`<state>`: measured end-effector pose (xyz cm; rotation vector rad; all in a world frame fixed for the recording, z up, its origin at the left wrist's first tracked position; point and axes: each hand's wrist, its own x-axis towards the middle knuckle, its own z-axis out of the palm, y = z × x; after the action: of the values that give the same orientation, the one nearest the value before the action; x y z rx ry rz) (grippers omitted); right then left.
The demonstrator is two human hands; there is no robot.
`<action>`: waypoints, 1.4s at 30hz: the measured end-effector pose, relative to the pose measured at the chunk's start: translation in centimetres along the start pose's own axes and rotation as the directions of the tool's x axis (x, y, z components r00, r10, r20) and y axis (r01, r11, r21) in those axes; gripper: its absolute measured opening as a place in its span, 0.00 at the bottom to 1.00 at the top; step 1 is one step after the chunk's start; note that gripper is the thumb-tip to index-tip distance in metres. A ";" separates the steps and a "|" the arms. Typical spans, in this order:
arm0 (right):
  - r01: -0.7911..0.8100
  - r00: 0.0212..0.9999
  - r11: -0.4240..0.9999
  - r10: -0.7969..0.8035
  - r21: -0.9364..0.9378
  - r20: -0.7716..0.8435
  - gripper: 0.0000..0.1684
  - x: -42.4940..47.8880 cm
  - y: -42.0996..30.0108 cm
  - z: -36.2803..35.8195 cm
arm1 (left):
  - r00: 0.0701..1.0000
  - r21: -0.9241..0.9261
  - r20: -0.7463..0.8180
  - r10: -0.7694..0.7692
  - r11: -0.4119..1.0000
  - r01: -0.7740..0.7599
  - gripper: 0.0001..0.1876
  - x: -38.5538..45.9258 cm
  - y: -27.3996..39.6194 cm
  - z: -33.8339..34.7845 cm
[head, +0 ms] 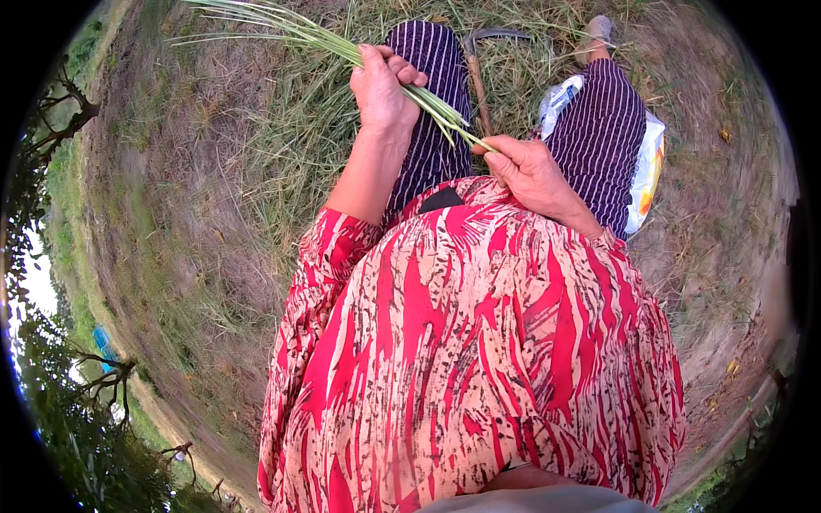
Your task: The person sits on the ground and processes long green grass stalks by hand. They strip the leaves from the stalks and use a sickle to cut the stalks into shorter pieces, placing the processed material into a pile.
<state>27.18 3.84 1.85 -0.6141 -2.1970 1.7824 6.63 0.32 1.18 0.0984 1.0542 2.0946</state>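
My left hand (385,93) is closed around a bundle of long green grass stems (321,40) above my left knee. The leafy ends fan out to the upper left. At the pale lower end, my right hand (535,172) pinches a few stem tips between thumb and fingers. A sickle (474,74) with a wooden handle and a curved metal blade lies on the cut grass between my legs, just beyond the hands.
Cut grass (314,128) is strewn over the ground around my striped trousers (430,64). A white plastic bag (648,170) with coloured print lies under my right leg. My right foot (598,35) rests farther forward. Trees (70,122) stand at the far left.
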 end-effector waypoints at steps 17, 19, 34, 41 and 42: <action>0.183 0.855 0.804 -0.414 -0.566 -0.311 0.30 0.1 -0.8 -1.3 | 0.966 0.071 0.197 -0.165 0.985 0.154 0.13 -1.6 -4.3 3.7; 0.243 0.854 0.892 -0.383 -0.381 -0.353 0.33 1.2 0.8 -0.2 | 0.974 0.141 0.174 -0.143 0.983 0.119 0.12 -1.9 -5.7 4.8; 0.282 0.754 0.951 -0.303 -0.129 -0.584 0.08 1.2 4.7 -0.4 | 0.750 0.666 0.445 -0.489 0.741 0.088 0.16 -2.8 -6.8 10.1; 0.552 0.463 0.663 0.261 0.505 -0.847 0.06 -9.8 3.7 -7.3 | 0.518 0.762 0.579 -0.630 0.644 -0.068 0.20 -4.2 -8.3 13.0; 0.562 0.326 0.687 0.328 0.461 -0.887 0.06 -11.9 4.9 -8.3 | 0.530 0.781 0.558 -0.639 0.620 -0.075 0.20 -3.5 -8.2 12.4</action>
<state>42.17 6.31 -0.17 -0.8917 -0.5670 1.3580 18.80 9.00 4.31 1.1010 1.1085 0.8955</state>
